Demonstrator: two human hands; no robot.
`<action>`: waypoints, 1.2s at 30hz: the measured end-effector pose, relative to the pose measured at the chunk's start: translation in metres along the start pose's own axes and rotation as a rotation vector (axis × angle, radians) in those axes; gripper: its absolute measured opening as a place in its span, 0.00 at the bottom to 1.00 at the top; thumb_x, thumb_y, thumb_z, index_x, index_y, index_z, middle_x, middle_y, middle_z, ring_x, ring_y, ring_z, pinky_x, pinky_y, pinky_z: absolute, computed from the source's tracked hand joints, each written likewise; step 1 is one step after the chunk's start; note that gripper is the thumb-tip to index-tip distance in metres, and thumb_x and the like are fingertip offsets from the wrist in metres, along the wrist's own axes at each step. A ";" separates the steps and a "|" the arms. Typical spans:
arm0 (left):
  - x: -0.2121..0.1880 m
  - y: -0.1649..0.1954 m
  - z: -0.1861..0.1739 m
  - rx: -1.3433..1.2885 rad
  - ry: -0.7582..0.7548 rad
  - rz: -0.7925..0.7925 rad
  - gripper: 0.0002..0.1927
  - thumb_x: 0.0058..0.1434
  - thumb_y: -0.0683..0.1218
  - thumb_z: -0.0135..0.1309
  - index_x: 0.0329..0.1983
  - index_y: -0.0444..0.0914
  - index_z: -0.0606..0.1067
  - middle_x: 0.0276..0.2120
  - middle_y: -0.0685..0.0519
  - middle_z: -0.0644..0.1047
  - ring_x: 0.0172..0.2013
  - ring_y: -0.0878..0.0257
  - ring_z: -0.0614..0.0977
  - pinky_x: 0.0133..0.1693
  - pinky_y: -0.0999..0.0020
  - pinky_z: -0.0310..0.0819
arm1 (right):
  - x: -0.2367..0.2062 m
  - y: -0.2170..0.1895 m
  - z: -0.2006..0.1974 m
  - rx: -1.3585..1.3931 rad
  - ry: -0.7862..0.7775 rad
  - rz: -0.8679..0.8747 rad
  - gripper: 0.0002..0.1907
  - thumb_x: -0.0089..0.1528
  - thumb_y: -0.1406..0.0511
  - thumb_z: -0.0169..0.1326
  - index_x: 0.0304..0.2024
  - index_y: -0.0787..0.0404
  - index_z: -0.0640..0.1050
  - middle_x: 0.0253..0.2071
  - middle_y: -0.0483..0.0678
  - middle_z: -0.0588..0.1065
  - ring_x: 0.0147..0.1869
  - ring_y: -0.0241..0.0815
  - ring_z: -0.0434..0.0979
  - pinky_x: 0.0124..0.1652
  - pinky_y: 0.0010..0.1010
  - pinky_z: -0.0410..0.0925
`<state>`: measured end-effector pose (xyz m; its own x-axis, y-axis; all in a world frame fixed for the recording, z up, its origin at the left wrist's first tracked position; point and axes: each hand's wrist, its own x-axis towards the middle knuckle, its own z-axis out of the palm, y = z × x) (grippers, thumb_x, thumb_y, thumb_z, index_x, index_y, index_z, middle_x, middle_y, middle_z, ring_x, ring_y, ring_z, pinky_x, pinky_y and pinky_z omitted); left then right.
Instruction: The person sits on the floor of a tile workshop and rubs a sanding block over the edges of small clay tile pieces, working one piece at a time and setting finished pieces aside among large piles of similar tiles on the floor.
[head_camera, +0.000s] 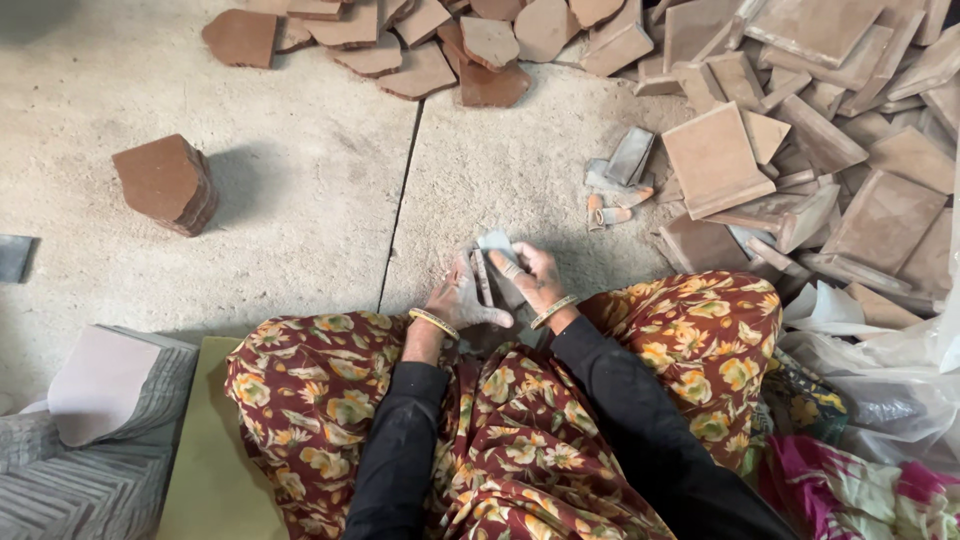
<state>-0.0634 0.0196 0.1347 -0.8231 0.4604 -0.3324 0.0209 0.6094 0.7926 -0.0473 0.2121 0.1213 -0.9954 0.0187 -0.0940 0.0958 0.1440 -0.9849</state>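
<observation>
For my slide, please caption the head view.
Seated person's left hand and right hand hold grey sheets among clay tiles.

place: tile workshop | floor: bare concrete (300, 170) | heaps: clay tiles (800, 110)

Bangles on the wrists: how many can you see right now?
2: one bangle on the left wrist, one bangle on the right wrist. Black sleeves may hide more.

Packaging at your right side

You have crumpled clear plastic bags (880, 370) heaped just beside your right knee, against the tile pile; no labels, signs or screens show.
</observation>
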 end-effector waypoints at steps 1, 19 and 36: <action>-0.001 0.002 -0.001 0.031 0.038 0.040 0.86 0.20 0.80 0.66 0.75 0.36 0.42 0.66 0.32 0.65 0.67 0.41 0.68 0.66 0.53 0.65 | 0.001 0.000 0.000 -0.040 0.023 -0.010 0.17 0.66 0.57 0.63 0.44 0.67 0.81 0.31 0.43 0.77 0.31 0.29 0.70 0.30 0.24 0.63; -0.005 -0.029 0.001 0.334 0.420 0.051 0.20 0.59 0.60 0.65 0.45 0.42 0.82 0.32 0.49 0.84 0.28 0.60 0.86 0.33 0.64 0.83 | -0.024 -0.029 0.035 -0.797 0.204 -0.797 0.15 0.68 0.66 0.55 0.57 0.53 0.81 0.49 0.45 0.83 0.43 0.40 0.82 0.43 0.33 0.73; 0.017 -0.066 0.022 -0.037 0.406 0.092 0.18 0.52 0.46 0.57 0.46 0.38 0.78 0.37 0.39 0.82 0.42 0.40 0.82 0.43 0.49 0.78 | -0.036 -0.050 0.035 -0.695 0.070 -0.550 0.28 0.61 0.73 0.47 0.64 0.56 0.76 0.59 0.50 0.77 0.56 0.52 0.79 0.54 0.41 0.72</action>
<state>-0.0667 0.0014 0.0654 -0.9759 0.2151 -0.0369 0.0899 0.5504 0.8300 -0.0166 0.1695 0.1687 -0.9010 -0.1733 0.3978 -0.3920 0.7180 -0.5752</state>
